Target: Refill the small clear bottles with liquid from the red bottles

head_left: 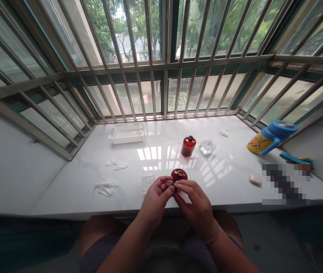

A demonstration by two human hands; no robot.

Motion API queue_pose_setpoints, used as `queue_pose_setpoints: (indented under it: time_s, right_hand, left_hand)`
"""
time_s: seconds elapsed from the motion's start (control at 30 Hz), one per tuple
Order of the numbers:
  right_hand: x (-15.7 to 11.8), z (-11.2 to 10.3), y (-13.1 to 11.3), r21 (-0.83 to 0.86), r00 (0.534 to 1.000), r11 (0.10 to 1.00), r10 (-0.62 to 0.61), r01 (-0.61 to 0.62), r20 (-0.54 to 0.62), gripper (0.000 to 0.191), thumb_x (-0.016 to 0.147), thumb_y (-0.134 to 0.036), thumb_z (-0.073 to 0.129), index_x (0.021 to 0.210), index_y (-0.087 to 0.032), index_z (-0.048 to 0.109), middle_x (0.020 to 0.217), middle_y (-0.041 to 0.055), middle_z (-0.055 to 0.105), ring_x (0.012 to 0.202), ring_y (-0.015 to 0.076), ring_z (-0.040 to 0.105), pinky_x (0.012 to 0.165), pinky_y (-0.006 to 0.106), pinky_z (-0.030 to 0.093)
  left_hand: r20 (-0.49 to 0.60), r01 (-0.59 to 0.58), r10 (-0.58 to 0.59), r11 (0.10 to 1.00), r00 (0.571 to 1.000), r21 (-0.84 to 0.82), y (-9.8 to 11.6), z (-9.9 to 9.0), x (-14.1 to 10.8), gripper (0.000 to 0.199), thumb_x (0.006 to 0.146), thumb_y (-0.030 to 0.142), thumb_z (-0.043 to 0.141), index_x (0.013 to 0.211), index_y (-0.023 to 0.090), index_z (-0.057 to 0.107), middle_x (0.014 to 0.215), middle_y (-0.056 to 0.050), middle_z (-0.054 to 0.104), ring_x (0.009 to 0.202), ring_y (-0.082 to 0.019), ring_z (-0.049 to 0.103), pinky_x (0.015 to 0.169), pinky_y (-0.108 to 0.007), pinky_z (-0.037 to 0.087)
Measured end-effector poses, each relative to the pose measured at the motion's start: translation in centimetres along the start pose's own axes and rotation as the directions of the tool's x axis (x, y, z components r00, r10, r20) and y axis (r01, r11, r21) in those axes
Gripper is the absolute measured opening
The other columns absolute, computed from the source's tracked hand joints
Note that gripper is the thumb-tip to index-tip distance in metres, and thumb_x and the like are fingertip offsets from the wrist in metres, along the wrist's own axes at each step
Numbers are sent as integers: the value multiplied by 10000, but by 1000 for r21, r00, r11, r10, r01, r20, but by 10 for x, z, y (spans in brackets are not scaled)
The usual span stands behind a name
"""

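Between the fingertips of both hands is a small black cap (pixel 174 184), partly covered by the fingers. My left hand (pixel 161 193) pinches it from the left, and my right hand (pixel 194 197) grips it from the right. Just beyond the fingers stands an uncapped red bottle (pixel 179 173), its round mouth showing; the hands hide its lower part. Farther back, a second red bottle (pixel 188 146) stands upright with a black cap on. A clear glass dish (pixel 207 147) sits to its right. Left of my left hand lies a clear, squarish object (pixel 148 183).
A white perforated basket (pixel 127 133) stands at the back left. Crumpled tissues (pixel 106 187) lie on the left of the white tabletop (pixel 73 189). At the right are a blue and yellow bottle (pixel 272 137), a blue strap (pixel 296 158) and a small beige block (pixel 255 180). Window bars enclose the back.
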State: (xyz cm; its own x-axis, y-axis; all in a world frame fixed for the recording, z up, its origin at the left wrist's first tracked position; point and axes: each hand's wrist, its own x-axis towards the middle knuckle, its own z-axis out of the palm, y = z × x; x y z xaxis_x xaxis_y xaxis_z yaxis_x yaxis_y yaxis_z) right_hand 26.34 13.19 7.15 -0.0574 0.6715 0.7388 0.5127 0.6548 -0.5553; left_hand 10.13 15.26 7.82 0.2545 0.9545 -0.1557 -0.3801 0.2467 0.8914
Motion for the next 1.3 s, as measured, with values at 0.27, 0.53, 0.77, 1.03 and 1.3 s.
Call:
queue_pose_setpoints:
  time_s: [0.27,0.53,0.77,1.03,1.3]
  right_hand:
    - [18,-13,33,-171,984,969,179,-178,-9,277,1039,-216,668,1303,-273,726,1212,98,713,1140,276,714,1007,474,627]
    - [17,-12,58,-105,974,974,211,-202,86,266,1043,-264,662,1288,-290,761,1220,87,735,1128,273,735,998,459,639]
    - [15,-9,59,-145,977,976,180,-163,116,260,1058,-264,635,1298,-296,729,1220,95,726,1156,294,699,1026,521,615]
    - [-10,-3,44,-79,894,891,445,-447,-40,433,1011,-504,699,1327,-246,555,1212,127,679,1164,323,685,1045,577,583]
    - [-12,-3,42,-24,842,846,528,-533,-115,369,1019,-510,669,1226,-249,511,1119,93,668,1091,293,695,1046,557,576]
  left_hand:
    - [210,-386,336,637,918,667,-17,-11,23,756,922,360,833,1583,273,476,1696,-150,460,1595,-349,427,1322,-592,372]
    - [255,-368,273,558,928,744,-38,-11,62,871,846,248,872,1603,240,442,1620,-169,548,1504,-347,545,1272,-581,445]
    - [257,-398,312,586,915,705,-42,-9,65,659,873,211,813,1471,234,538,1491,-133,638,1397,-309,629,1230,-534,485]
    - [234,-364,285,607,929,707,-38,-7,61,676,849,169,810,1462,243,534,1473,-117,645,1376,-300,636,1202,-512,500]
    - [211,-348,284,623,935,701,-37,-4,62,689,822,169,855,1435,244,552,1449,-118,658,1359,-305,640,1199,-525,495]
